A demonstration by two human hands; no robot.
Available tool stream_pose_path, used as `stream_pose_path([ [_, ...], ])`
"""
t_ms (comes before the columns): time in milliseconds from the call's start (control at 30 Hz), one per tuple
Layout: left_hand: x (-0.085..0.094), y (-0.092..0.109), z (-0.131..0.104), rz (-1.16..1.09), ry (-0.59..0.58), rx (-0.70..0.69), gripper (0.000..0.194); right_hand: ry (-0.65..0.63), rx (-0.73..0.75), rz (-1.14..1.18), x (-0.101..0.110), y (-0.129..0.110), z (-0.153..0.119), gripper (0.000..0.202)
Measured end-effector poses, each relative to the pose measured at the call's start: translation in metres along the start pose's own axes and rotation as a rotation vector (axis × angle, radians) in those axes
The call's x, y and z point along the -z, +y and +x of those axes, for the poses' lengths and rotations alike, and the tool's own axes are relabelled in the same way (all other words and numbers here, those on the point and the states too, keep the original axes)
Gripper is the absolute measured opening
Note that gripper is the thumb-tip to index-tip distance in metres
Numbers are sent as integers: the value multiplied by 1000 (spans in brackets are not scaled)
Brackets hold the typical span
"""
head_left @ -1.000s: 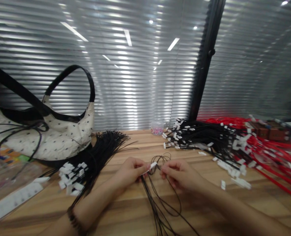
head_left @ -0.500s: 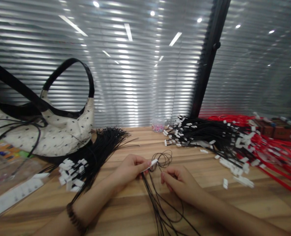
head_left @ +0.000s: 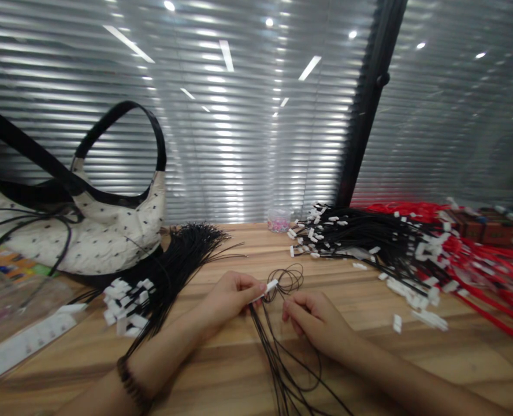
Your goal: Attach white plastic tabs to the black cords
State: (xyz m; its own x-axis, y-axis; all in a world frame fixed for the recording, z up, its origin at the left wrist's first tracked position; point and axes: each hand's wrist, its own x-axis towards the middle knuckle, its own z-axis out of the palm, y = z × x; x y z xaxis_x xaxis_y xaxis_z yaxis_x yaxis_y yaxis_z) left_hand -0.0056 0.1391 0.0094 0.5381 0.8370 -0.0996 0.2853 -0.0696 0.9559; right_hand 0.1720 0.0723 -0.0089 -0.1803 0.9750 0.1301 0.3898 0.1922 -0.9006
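My left hand (head_left: 234, 296) pinches a small white tag (head_left: 270, 286) between thumb and fingers. Thin black cords (head_left: 270, 352) hang from beneath that hand toward the table's front edge. Past the tag, several loops of black cord (head_left: 292, 278) stand out above the tabletop. My right hand (head_left: 309, 318) is closed just to the right, its thumb and index finger pinched at a strand of the black cord. The fingertips partly hide where that strand runs. One slack cord curves down below the right hand.
Left of my hands lies a bundle of black cords (head_left: 187, 248) with white tags (head_left: 124, 303), beside a spotted handbag (head_left: 109, 237). To the right are tagged black cords (head_left: 360, 228), red cords (head_left: 490, 260) and loose white pieces (head_left: 406, 293). A small tub of beads (head_left: 278, 221) stands at the back.
My right hand has shifted very slightly left, toward the tag, and the slack cord below it has moved a little. My left hand and the tag stay in place.
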Motion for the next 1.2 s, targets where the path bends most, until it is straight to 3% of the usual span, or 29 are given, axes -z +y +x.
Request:
stream_pose_path([
  [367, 1, -1, 0, -11, -19, -6, 41, 56, 36, -4, 0, 4, 2, 25],
  [533, 0, -1, 0, -10, 1, -6, 42, 79, -30, 98, -2, 7, 1, 17],
  [1200, 0, 2, -1, -20, 44, 21, 44, 163, 52, -267, -4, 1, -1, 23],
])
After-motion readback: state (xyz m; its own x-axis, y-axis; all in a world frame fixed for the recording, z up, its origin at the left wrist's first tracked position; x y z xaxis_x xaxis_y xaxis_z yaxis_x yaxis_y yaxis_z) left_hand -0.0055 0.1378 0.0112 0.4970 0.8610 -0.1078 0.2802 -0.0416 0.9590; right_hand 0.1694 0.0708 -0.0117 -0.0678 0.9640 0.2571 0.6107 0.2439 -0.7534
